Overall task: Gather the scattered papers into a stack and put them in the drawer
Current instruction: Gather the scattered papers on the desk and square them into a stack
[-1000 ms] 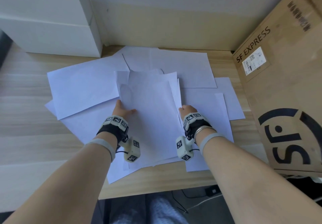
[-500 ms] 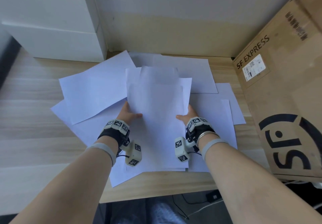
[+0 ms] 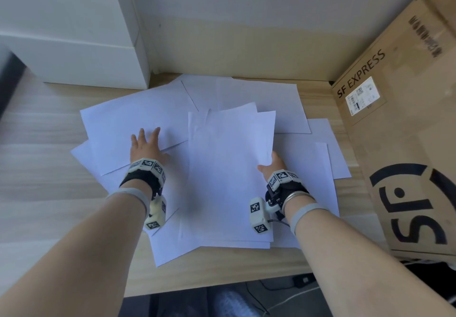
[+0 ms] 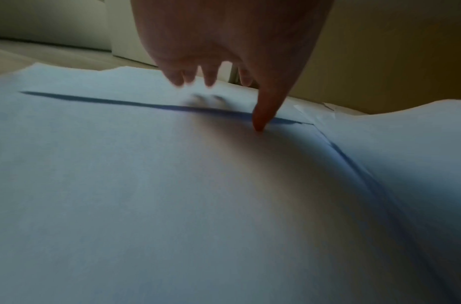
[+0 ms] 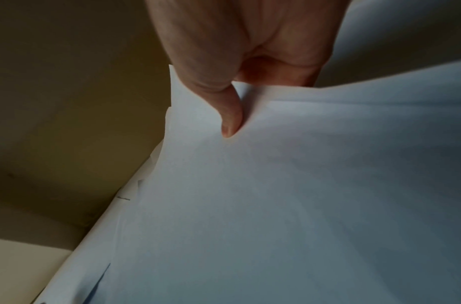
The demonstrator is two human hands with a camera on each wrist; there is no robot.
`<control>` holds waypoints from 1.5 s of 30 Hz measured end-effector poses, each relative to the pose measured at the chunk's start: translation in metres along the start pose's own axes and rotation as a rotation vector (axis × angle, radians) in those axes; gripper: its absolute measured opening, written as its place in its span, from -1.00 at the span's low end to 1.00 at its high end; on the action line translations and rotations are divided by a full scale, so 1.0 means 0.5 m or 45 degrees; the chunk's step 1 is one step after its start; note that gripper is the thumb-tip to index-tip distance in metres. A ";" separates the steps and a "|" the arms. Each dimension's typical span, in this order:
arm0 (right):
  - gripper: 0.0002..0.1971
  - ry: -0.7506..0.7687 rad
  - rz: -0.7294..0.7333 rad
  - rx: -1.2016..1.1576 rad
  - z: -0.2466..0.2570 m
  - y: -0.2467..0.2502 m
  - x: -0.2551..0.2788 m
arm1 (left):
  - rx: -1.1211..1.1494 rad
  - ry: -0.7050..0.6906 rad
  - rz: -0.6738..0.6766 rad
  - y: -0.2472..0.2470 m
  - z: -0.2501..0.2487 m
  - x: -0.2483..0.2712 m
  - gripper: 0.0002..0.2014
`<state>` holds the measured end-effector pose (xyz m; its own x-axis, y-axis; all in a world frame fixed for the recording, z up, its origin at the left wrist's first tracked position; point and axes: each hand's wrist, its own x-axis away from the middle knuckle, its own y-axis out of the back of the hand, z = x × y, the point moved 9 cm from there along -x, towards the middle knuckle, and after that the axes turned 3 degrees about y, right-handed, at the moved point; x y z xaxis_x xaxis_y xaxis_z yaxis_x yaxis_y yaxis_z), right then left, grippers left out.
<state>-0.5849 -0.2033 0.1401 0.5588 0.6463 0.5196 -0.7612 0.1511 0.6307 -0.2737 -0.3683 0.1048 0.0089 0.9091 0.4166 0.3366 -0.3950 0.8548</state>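
Observation:
Several white paper sheets lie scattered on the wooden desk [image 3: 44, 193]. A small gathered stack of papers [image 3: 229, 173] sits in the middle. My right hand [image 3: 270, 162] pinches this stack [image 5: 276, 185] at its right edge, thumb on top and fingers hidden underneath. My left hand [image 3: 144, 144] lies with straight, spread fingers on a tilted loose sheet [image 3: 128, 124] to the left of the stack. In the left wrist view the left hand [image 4: 224, 86] reaches over the sheet [image 4: 120, 164], with its thumb tip touching the paper. No drawer opening shows.
A white cabinet [image 3: 74, 33] stands at the back left corner. A large cardboard box [image 3: 407, 144] marked SF EXPRESS walls off the right side. More sheets [image 3: 259, 94] lie toward the back wall and under my right arm. The desk's front edge is near my forearms.
My left hand let go of the stack's left edge and moved left and forward onto the tilted loose sheet. My right hand still holds the stack, which now lies lower.

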 end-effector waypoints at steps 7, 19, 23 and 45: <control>-0.50 -0.049 0.001 -0.021 -0.007 -0.006 -0.008 | -0.122 -0.020 -0.008 0.018 -0.018 0.002 -0.37; -0.60 -0.123 -0.111 0.016 -0.045 0.025 -0.028 | -0.227 0.018 -0.071 0.086 -0.035 0.006 -0.85; -0.62 -0.124 -0.080 0.057 -0.035 0.018 -0.032 | -0.061 -0.137 -0.005 0.082 -0.097 0.040 -0.93; -0.27 0.017 0.074 -0.059 0.003 -0.079 -0.025 | 0.699 -0.239 0.830 -0.146 -0.271 0.177 -0.66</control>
<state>-0.5616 -0.2183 0.1094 0.5089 0.6647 0.5469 -0.8069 0.1470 0.5721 -0.4251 -0.2767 0.1212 0.4966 0.5504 0.6712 0.6164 -0.7680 0.1737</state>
